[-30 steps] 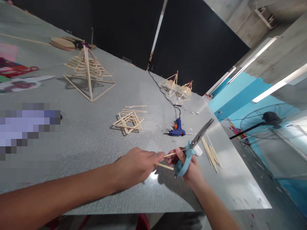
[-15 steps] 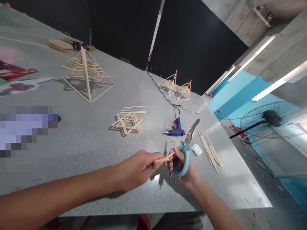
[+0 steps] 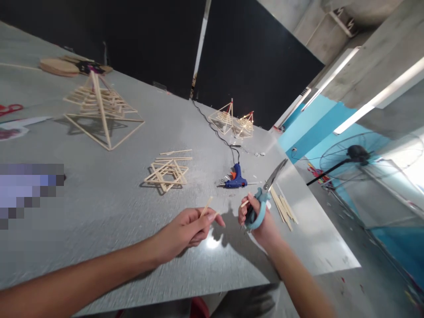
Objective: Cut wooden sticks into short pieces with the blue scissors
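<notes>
Thin wooden sticks (image 3: 206, 206) stick up from between the thumb and fingers of my left hand (image 3: 187, 229), which is closed on them above the table's near side. My right hand (image 3: 266, 229) grips light-blue-handled scissors (image 3: 264, 196), blades pointing up and away to the right. A short stick end (image 3: 244, 203) also shows between that hand's thumb and fingers. Beyond my left hand lies a star-shaped frame of sticks (image 3: 177, 181), with a few loose sticks (image 3: 175, 158) behind it. A blue glue gun (image 3: 236, 180) rests on the table between the star and the scissors.
More loose sticks (image 3: 282, 206) lie right of the scissors. A large stick pyramid (image 3: 103, 115) stands at left; two small pyramids (image 3: 244, 127), one with glowing lights, stand at the back. A black cord (image 3: 217, 130) runs to the glue gun. The metal table (image 3: 109, 212) ends at right near a fan (image 3: 357, 153).
My hands have moved apart, the left one drawing away with sticks from the right. The view has swung right. Lights on a small back pyramid now glow.
</notes>
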The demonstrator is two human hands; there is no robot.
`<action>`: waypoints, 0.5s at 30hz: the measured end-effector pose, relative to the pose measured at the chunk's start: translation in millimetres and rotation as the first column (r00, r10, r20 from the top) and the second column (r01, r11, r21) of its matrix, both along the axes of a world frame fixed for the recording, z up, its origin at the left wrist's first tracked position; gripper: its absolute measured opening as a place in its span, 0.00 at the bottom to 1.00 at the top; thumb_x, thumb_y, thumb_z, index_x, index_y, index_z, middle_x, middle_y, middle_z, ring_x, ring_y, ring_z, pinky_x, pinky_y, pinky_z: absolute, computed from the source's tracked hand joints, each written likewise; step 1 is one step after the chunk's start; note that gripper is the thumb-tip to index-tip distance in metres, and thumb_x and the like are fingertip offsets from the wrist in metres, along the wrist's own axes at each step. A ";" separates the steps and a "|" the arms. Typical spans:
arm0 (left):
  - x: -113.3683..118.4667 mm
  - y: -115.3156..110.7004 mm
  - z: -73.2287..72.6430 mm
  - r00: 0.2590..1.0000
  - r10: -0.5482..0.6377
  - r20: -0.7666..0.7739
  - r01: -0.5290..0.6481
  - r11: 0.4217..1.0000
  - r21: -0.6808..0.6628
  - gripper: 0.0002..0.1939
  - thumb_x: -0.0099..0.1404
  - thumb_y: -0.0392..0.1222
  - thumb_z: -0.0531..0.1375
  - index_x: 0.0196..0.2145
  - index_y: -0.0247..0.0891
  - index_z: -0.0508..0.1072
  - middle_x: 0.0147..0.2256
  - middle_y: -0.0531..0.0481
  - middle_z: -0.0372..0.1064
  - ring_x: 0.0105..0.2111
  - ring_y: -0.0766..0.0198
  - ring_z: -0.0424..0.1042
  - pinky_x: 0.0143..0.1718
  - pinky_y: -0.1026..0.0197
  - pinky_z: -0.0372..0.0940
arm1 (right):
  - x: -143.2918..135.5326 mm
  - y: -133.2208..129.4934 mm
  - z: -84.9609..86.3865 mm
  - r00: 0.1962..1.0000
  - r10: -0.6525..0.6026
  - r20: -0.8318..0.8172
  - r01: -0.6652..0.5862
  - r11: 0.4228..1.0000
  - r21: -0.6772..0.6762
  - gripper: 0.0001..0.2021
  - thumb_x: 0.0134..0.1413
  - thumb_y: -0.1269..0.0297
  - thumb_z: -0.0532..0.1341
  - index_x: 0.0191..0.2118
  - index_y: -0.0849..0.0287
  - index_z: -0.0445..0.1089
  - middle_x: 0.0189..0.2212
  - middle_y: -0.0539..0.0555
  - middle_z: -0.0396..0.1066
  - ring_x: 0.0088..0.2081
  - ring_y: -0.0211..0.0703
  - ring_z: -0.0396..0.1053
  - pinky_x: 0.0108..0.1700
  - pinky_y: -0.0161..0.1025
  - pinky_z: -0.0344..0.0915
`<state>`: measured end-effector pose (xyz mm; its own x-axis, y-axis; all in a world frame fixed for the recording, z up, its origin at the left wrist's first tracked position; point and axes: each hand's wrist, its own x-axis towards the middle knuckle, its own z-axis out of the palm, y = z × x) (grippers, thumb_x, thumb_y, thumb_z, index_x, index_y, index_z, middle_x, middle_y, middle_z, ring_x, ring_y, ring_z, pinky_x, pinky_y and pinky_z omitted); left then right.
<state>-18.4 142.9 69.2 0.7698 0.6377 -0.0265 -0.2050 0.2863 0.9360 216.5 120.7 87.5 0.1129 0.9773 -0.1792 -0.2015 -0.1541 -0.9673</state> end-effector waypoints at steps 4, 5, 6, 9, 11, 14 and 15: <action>-3.7 -1.0 3.9 0.998 0.016 -0.056 -0.015 1.000 0.011 0.32 0.69 0.72 0.61 0.45 0.37 0.73 0.20 0.64 0.47 0.19 0.70 0.42 0.22 0.63 0.41 | 68.2 8.9 24.9 0.663 0.028 0.748 -0.015 1.000 -0.024 0.36 0.59 0.22 0.54 0.29 0.56 0.70 0.20 0.52 0.70 0.22 0.41 0.67 0.27 0.39 0.65; -5.0 -1.0 5.0 0.997 0.011 -0.076 -0.010 1.000 0.013 0.32 0.68 0.72 0.61 0.45 0.37 0.73 0.20 0.64 0.47 0.19 0.70 0.43 0.22 0.63 0.41 | 91.1 11.1 33.7 0.575 0.034 0.817 0.016 0.998 -0.054 0.37 0.58 0.22 0.54 0.29 0.57 0.71 0.20 0.52 0.70 0.22 0.41 0.66 0.27 0.39 0.64; -6.2 -0.9 6.0 0.995 0.008 -0.096 -0.007 1.000 0.013 0.32 0.68 0.73 0.61 0.44 0.37 0.73 0.20 0.64 0.47 0.20 0.70 0.43 0.22 0.63 0.41 | 114.4 13.1 42.5 0.513 0.036 0.857 0.056 0.996 -0.076 0.36 0.58 0.24 0.56 0.27 0.57 0.70 0.20 0.52 0.69 0.23 0.41 0.66 0.28 0.39 0.62; -8.1 0.5 7.2 0.988 0.002 -0.157 0.000 1.000 0.015 0.35 0.64 0.75 0.62 0.44 0.36 0.74 0.20 0.65 0.47 0.20 0.70 0.42 0.23 0.63 0.41 | 176.2 17.9 63.3 0.281 0.111 0.953 0.166 0.973 -0.163 0.29 0.54 0.36 0.70 0.21 0.57 0.66 0.16 0.49 0.63 0.24 0.40 0.64 0.27 0.38 0.55; -7.4 1.6 6.6 0.981 0.008 -0.195 -0.003 1.000 0.026 0.37 0.62 0.76 0.62 0.44 0.36 0.74 0.20 0.65 0.46 0.20 0.70 0.42 0.23 0.63 0.41 | 203.6 20.6 67.8 0.150 0.205 0.967 0.218 0.947 -0.234 0.27 0.57 0.46 0.72 0.19 0.58 0.64 0.17 0.49 0.63 0.26 0.41 0.67 0.30 0.37 0.57; -5.2 3.0 4.4 0.969 0.048 -0.242 -0.036 0.998 0.053 0.38 0.60 0.77 0.62 0.44 0.35 0.74 0.20 0.65 0.46 0.21 0.70 0.42 0.24 0.63 0.41 | 222.3 25.2 62.2 0.020 0.358 0.933 0.268 0.897 -0.350 0.20 0.66 0.51 0.70 0.29 0.62 0.73 0.28 0.52 0.74 0.34 0.43 0.74 0.38 0.38 0.70; -4.7 3.3 3.6 0.965 0.061 -0.255 -0.048 0.997 0.060 0.39 0.60 0.78 0.61 0.44 0.35 0.73 0.20 0.65 0.45 0.21 0.69 0.42 0.24 0.63 0.41 | 224.2 27.1 59.1 -0.008 0.401 0.916 0.276 0.881 -0.383 0.17 0.68 0.52 0.69 0.37 0.63 0.76 0.34 0.53 0.77 0.37 0.44 0.76 0.42 0.41 0.74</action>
<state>-23.1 146.3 72.8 0.7058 0.6843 -0.1835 0.0297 0.2301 0.9727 440.7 147.8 146.7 0.4415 0.8618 -0.2497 0.8886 -0.4585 -0.0115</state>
